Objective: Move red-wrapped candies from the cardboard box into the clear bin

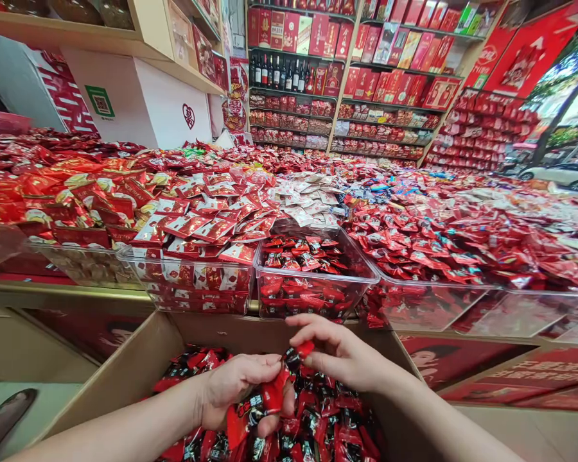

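Observation:
My left hand (238, 385) is closed around a few red-and-black wrapped candies (257, 404), palm turned partly up. Close beside it, my right hand (334, 350) pinches one red-and-black wrapped candy (293, 359) between thumb and fingers. Both hands are above an open cardboard box (120, 372) that holds many loose candies (318, 417) of the same kind. Just beyond the hands stands a clear plastic bin (318, 279), partly filled with similar red-and-black candies (308, 253).
Left of that bin, another clear bin (192, 273) is heaped with red-and-white packets (212, 224). To the right, a clear bin (428, 301) overflows with red wrapped sweets (414, 244). Shelves (337, 96) of boxes and bottles rise behind. A person's shoe (9, 407) shows at lower left.

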The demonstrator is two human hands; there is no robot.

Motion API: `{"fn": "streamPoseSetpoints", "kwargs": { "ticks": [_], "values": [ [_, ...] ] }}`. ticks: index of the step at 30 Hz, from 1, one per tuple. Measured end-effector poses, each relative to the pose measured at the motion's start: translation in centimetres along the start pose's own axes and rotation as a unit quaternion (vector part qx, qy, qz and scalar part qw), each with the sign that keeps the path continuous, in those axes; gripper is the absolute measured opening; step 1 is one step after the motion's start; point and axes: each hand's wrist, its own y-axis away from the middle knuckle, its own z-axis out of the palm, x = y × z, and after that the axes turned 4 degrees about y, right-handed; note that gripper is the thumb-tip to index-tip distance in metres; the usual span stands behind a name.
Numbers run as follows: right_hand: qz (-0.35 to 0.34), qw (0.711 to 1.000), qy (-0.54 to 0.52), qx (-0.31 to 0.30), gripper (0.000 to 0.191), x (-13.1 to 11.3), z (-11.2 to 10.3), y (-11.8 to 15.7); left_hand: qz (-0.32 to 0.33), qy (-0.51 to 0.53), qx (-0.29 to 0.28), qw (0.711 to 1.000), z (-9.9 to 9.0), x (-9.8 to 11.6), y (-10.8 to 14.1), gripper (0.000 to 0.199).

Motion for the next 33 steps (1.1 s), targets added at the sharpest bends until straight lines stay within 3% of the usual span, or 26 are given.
{"fn": "streamPoseSetpoints", "kwargs": {
  "ticks": [4, 8, 12, 14, 19, 24, 33],
  "values": [
    [0.008, 0.997, 0.078, 0.018, 0.015, -0.5, 0.3, 0.2, -0.051, 0.016, 0.0, 0.999, 0.3, 0.0, 0.0, 0.03],
    [-0.036, 0.981, 0.149, 0.116, 0.013, -3.1, -0.6, 0.6, -0.017, -0.011, 0.05, 0.999, 0.1, -0.1, -0.2, 0.028],
    [-0.125, 0.918, 0.275, 0.256, 0.015, -7.0, -3.3, -0.7, 0.021, -0.067, 0.054, 0.996, 0.0, -0.4, -0.1, 0.025],
    [-0.134, 0.891, 0.347, 0.26, 0.017, -8.1, -4.7, -2.4, 0.024, -0.086, 0.055, 0.995, 0.2, -0.5, 0.0, 0.025],
    [-0.087, 0.89, 0.445, 0.058, 0.018, -7.9, -6.1, -7.7, 0.014, -0.109, 0.067, 0.992, 0.6, -0.3, 0.3, 0.026],
    [-0.037, 0.892, 0.442, -0.086, 0.02, -6.9, -6.0, -10.9, 0.024, -0.117, 0.067, 0.991, 0.2, -0.3, 0.5, 0.024],
    [0.077, 0.923, 0.298, -0.232, 0.013, -7.1, -7.6, -12.9, 0.02, -0.118, 0.059, 0.991, -0.5, -0.6, 0.5, 0.02]
  ]
}}
